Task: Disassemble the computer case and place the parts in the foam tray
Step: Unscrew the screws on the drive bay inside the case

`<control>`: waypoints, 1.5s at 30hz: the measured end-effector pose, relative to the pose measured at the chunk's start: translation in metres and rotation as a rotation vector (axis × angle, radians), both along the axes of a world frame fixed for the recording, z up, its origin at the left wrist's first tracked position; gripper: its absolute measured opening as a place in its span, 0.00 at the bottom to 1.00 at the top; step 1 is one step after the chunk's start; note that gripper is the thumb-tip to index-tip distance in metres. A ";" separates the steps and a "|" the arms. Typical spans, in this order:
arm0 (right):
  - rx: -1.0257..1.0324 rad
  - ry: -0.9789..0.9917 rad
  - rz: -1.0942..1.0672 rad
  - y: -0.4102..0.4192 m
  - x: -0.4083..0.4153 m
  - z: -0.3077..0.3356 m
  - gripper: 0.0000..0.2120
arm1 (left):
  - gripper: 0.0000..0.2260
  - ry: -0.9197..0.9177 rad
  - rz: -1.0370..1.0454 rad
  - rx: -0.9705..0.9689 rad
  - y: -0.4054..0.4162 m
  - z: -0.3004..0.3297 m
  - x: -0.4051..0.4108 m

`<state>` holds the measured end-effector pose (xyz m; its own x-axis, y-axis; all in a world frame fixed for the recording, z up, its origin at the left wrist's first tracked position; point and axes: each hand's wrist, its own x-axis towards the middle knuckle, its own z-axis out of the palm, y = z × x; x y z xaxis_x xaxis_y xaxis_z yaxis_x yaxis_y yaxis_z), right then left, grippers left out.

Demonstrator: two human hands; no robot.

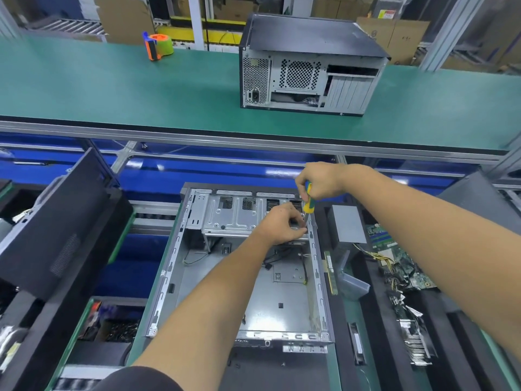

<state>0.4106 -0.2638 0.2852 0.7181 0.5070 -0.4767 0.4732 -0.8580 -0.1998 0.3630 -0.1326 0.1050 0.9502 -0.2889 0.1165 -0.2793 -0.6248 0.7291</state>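
An open grey computer case (174,266) lies flat in front of me, its side panel off. A metal drive cage (228,218) sits at its far end. My right hand (320,180) grips a yellow-green screwdriver (308,203) held upright over the cage's right end, tip pointing down. My left hand (283,222) is beside the tip, fingers curled and pinching at the cage's right edge; what it pinches is too small to see. A black foam tray (439,314) on the right holds a green motherboard (400,258), a grey power supply (348,224) and a RAM stick (330,273).
A black side panel (53,221) leans at the left over another foam tray. A bin of dark screws (118,328) sits at lower left. On the green conveyor behind stand a second closed computer case (307,66) and an orange-green tape dispenser (159,45).
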 end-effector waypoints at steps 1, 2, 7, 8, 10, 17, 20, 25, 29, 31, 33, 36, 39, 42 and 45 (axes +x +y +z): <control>-0.002 -0.010 0.002 -0.002 -0.001 -0.002 0.11 | 0.06 0.000 -0.002 0.003 0.000 0.000 0.000; -0.025 -0.033 -0.005 -0.004 -0.002 -0.003 0.08 | 0.06 0.000 -0.002 0.003 0.000 0.000 -0.001; -0.291 -0.315 0.025 -0.007 0.000 -0.003 0.13 | 0.06 0.007 0.008 -0.012 0.000 0.000 -0.001; -0.273 -0.296 0.019 -0.008 0.001 -0.003 0.12 | 0.06 0.007 0.009 -0.011 -0.001 0.000 -0.001; -0.225 -0.233 0.026 -0.011 0.004 -0.004 0.10 | 0.06 0.014 0.008 -0.006 0.000 0.000 0.000; 0.086 -0.068 -0.014 -0.010 0.000 -0.011 0.10 | 0.06 0.005 0.009 -0.015 0.000 -0.001 -0.001; -0.147 -0.210 0.038 -0.009 -0.001 -0.006 0.07 | 0.06 0.029 0.011 -0.019 0.000 0.000 -0.001; -0.273 -0.258 0.123 -0.012 0.002 -0.001 0.08 | 0.06 0.017 0.010 -0.014 0.000 0.000 0.000; 0.050 -0.067 0.005 -0.016 -0.001 -0.008 0.08 | 0.06 0.001 -0.006 0.006 -0.001 0.000 0.000; 0.051 -0.071 -0.007 -0.019 0.000 -0.010 0.08 | 0.06 0.004 -0.001 0.006 0.000 -0.001 0.000; -0.027 -0.129 0.018 -0.022 0.002 -0.010 0.10 | 0.06 0.013 0.001 0.004 0.000 -0.001 0.000; -0.292 -0.404 0.126 -0.023 0.000 -0.005 0.10 | 0.06 0.016 -0.001 0.015 -0.001 -0.002 0.000; -0.234 -0.354 0.074 -0.021 0.002 -0.009 0.08 | 0.06 0.028 0.003 0.017 0.000 -0.001 0.000; 0.093 -0.078 -0.092 -0.021 0.003 -0.009 0.03 | 0.06 0.026 0.004 0.023 0.000 0.002 -0.003; 0.179 0.020 -0.128 -0.019 0.003 -0.011 0.10 | 0.07 0.034 0.001 0.040 -0.001 0.004 -0.003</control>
